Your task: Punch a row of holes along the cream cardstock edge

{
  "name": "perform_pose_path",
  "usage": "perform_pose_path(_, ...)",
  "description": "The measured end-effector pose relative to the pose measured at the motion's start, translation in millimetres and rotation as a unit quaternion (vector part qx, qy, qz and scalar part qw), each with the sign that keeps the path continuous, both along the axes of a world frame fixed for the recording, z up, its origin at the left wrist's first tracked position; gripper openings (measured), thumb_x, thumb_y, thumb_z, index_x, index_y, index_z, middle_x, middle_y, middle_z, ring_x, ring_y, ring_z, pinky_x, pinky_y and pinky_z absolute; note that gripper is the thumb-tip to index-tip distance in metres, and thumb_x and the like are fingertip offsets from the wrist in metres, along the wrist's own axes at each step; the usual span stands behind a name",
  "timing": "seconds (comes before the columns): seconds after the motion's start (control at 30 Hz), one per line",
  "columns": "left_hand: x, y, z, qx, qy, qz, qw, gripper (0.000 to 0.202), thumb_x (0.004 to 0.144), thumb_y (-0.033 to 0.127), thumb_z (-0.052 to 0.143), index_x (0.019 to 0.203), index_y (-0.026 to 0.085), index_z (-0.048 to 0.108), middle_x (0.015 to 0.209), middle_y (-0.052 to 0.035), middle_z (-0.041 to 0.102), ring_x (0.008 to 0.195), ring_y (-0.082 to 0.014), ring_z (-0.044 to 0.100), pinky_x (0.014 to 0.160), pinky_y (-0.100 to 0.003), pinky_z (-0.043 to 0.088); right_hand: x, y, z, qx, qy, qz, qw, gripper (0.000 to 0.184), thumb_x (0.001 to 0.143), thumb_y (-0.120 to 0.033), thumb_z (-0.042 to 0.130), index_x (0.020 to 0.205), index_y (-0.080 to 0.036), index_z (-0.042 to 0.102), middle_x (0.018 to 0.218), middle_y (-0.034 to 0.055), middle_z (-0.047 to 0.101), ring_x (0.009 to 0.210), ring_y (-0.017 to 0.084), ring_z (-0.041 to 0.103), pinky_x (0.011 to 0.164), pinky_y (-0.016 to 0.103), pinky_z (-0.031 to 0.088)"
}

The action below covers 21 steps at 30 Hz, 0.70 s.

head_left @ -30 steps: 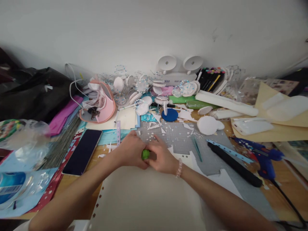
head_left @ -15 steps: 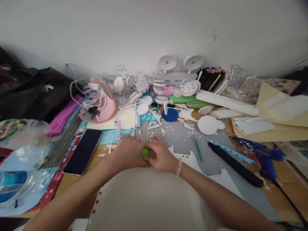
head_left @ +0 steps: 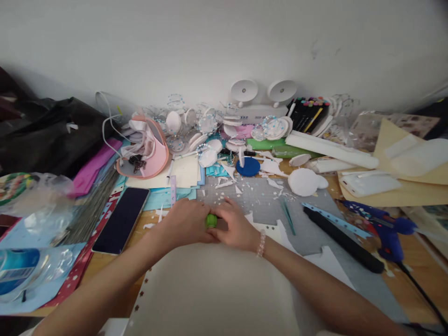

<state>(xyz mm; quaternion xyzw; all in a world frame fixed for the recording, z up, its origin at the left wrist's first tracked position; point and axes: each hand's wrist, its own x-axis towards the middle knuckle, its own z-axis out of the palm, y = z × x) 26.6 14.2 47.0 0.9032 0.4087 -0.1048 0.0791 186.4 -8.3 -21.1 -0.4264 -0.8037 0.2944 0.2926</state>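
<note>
At the middle of the desk, my left hand and my right hand meet, both closed around a small green craft punch. Its rounded green part shows between them; my fingers hide the rest. The punch is at the far edge of a large off-white sheet that curves up toward me. A row of small star-shaped holes runs along the sheet's left edge. More small stars show on the paper just right of my right wrist.
Left of my hands lies a phone. On the right are tweezers, a black-handled tool and a blue glue gun with its cord. White scraps litter the grey cutting mat; a pink visor cap stands behind.
Almost nothing differs. Both hands stay closed around the green punch at the same spot, and the view has shifted very slightly.
</note>
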Motion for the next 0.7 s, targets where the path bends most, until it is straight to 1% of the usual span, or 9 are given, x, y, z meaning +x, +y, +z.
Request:
perform_pose_path(0.1, -3, 1, 3.2, -0.018, 0.015, 0.017, 1.000, 0.038, 0.068, 0.055, 0.061, 0.080, 0.018, 0.062, 0.078, -0.0087, 0.069, 0.075, -0.0294, 0.066, 0.062, -0.035, 0.046, 1, 0, 1.0, -0.006, 0.008, 0.000, 1.000, 0.025, 0.071, -0.028, 0.068, 0.094, -0.022, 0.060, 0.088, 0.0021, 0.067, 0.087, 0.021, 0.060, 0.105, 0.050, 0.020)
perform_pose_path(0.2, -9, 2, 6.9, -0.051, 0.008, 0.019, 0.998, 0.035, 0.068, 0.054, 0.063, 0.081, 0.021, 0.061, 0.079, -0.0054, 0.069, 0.077, -0.0268, 0.065, 0.060, -0.030, 0.044, 1, -1, 2.2, -0.009, 0.011, 0.004, 1.000, 0.026, 0.071, -0.030, 0.068, 0.095, -0.022, 0.060, 0.089, 0.0022, 0.067, 0.088, 0.021, 0.060, 0.106, 0.049, 0.020)
perform_pose_path(0.27, -15, 4, 8.5, -0.064, -0.004, 0.014, 0.998, 0.026, 0.074, 0.047, 0.061, 0.082, 0.022, 0.060, 0.081, -0.0031, 0.069, 0.078, -0.0245, 0.065, 0.060, -0.028, 0.042, 2, 0, 2.6, -0.007, 0.010, 0.009, 1.000, 0.027, 0.072, -0.032, 0.068, 0.095, -0.022, 0.060, 0.090, 0.0025, 0.067, 0.089, 0.020, 0.060, 0.106, 0.049, 0.020)
perform_pose_path(0.37, -21, 5, 9.2, -0.063, -0.009, 0.011, 0.998, 0.012, 0.082, 0.032, 0.052, 0.081, 0.022, 0.060, 0.081, -0.0008, 0.067, 0.077, -0.0206, 0.064, 0.060, -0.025, 0.040, 4, 1, 3.0, -0.003, 0.002, 0.011, 1.000, 0.029, 0.071, -0.034, 0.068, 0.096, -0.022, 0.059, 0.091, 0.0029, 0.067, 0.090, 0.021, 0.061, 0.106, 0.049, 0.020)
perform_pose_path(0.43, -24, 6, 9.0, -0.059, -0.012, 0.012, 0.998, 0.011, 0.083, 0.026, 0.049, 0.080, 0.022, 0.060, 0.081, -0.0004, 0.067, 0.078, -0.0192, 0.063, 0.061, -0.025, 0.039, 7, 2, 3.3, 0.009, -0.014, 0.007, 1.000, 0.031, 0.069, -0.034, 0.069, 0.096, -0.021, 0.059, 0.090, 0.0035, 0.067, 0.091, 0.021, 0.060, 0.106, 0.050, 0.021)
perform_pose_path(0.53, -26, 6, 8.1, -0.067, -0.022, 0.018, 0.997, 0.012, 0.081, 0.022, 0.050, 0.084, 0.023, 0.061, 0.083, -0.0006, 0.067, 0.079, -0.0188, 0.063, 0.062, -0.024, 0.040, 11, 5, 3.5, 0.031, -0.035, 0.004, 0.999, 0.030, 0.068, -0.033, 0.069, 0.093, -0.021, 0.059, 0.088, 0.0036, 0.066, 0.090, 0.022, 0.059, 0.105, 0.051, 0.022)
perform_pose_path(0.57, -27, 6, 7.7, -0.070, -0.024, 0.022, 0.997, 0.012, 0.081, 0.022, 0.050, 0.084, 0.023, 0.061, 0.083, -0.0007, 0.067, 0.079, -0.0189, 0.063, 0.062, -0.024, 0.040, 13, 6, 3.3, 0.033, -0.033, 0.004, 0.999, 0.028, 0.068, -0.032, 0.068, 0.093, -0.021, 0.059, 0.087, 0.0033, 0.065, 0.089, 0.022, 0.059, 0.104, 0.051, 0.023)
perform_pose_path(0.63, -28, 6, 6.7, -0.069, -0.024, 0.025, 0.997, 0.011, 0.081, 0.022, 0.051, 0.082, 0.023, 0.062, 0.082, -0.0010, 0.067, 0.079, -0.0191, 0.063, 0.062, -0.024, 0.041, 15, 8, 2.4, 0.032, -0.016, -0.010, 0.999, 0.026, 0.070, -0.031, 0.067, 0.093, -0.022, 0.059, 0.087, 0.0032, 0.065, 0.090, 0.022, 0.058, 0.101, 0.048, 0.028)
perform_pose_path(0.7, -30, 6, 5.8, -0.066, -0.018, 0.026, 0.997, 0.010, 0.081, 0.024, 0.051, 0.082, 0.023, 0.061, 0.083, -0.0011, 0.068, 0.080, -0.0193, 0.064, 0.063, -0.024, 0.041, 16, 10, 0.8, 0.025, 0.015, -0.057, 0.998, 0.027, 0.072, -0.030, 0.066, 0.096, -0.021, 0.059, 0.089, 0.0039, 0.064, 0.090, 0.021, 0.057, 0.094, 0.043, 0.037)
